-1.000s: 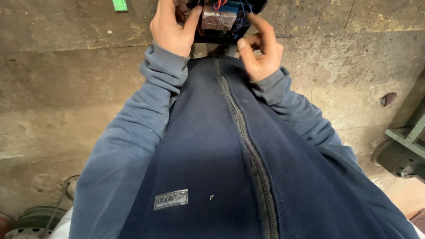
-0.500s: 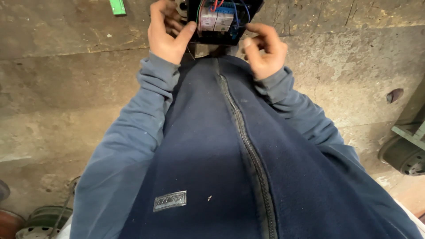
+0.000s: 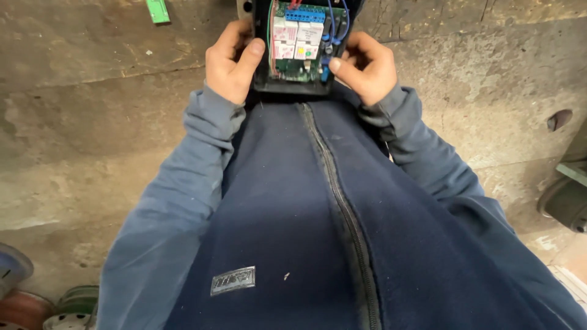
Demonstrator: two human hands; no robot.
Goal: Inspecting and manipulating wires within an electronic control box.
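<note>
I hold a small black electrical box in front of my chest, at the top of the view. Inside it sits a green circuit board with white blocks, blue terminals and red and blue wires. My left hand grips the box's left side, thumb on its rim. My right hand clasps the right side, thumb pressing near a blue part at the board's lower right. The top of the box is cut off by the frame. My dark blue zipped jacket fills the lower view.
Below me lies a rough concrete floor. A small green piece lies on it at the top left. Round wire spools sit at the bottom left. A grey-green machine part stands at the right edge.
The box and both hands have come lower into view, showing more of the board. My right hand has moved from below the box to its right side.
</note>
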